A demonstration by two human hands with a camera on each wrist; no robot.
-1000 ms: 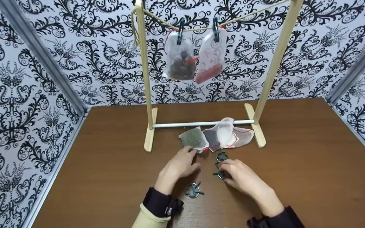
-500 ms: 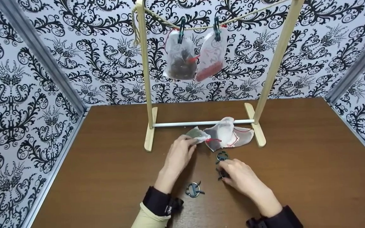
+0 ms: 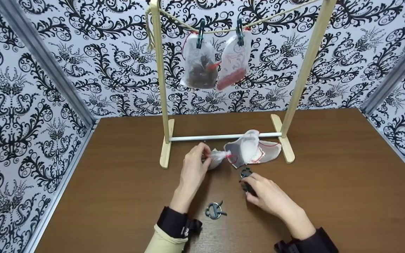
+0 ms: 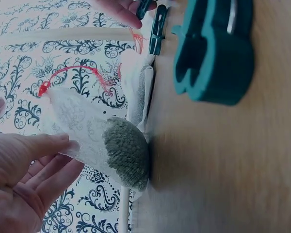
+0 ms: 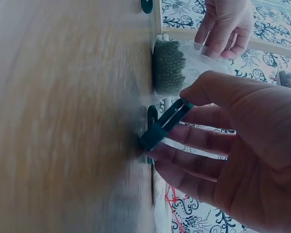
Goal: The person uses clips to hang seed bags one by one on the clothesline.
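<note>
My left hand (image 3: pixel 194 167) pinches a white mesh drawstring bag (image 4: pixel 77 121) between thumb and fingers. Small green bean-like grains (image 4: pixel 126 153) fill its lower end, which stands on the table, and a red cord hangs from its top. My right hand (image 3: pixel 271 196) holds a dark green plastic clip (image 5: pixel 165 126) by thumb and fingertips, tilted, just at the tabletop. Just beyond that hand lies another green clip (image 3: pixel 245 172). A further clip (image 3: pixel 214 211) with a metal ring lies between my forearms, large in the left wrist view.
Over the table stands a wooden frame (image 3: pixel 302 77) with a rope (image 3: pixel 280 15). Two mesh bags, one with dark contents (image 3: pixel 202 73) and one with red (image 3: pixel 232 79), hang from it by clips. Other mesh bags (image 3: pixel 250 149) lie against the white bar (image 3: pixel 195 138).
My left hand has moved forward, taken hold of the bag of green grains and tipped it up from lying flat. My right hand has raised and turned its clip slightly.
</note>
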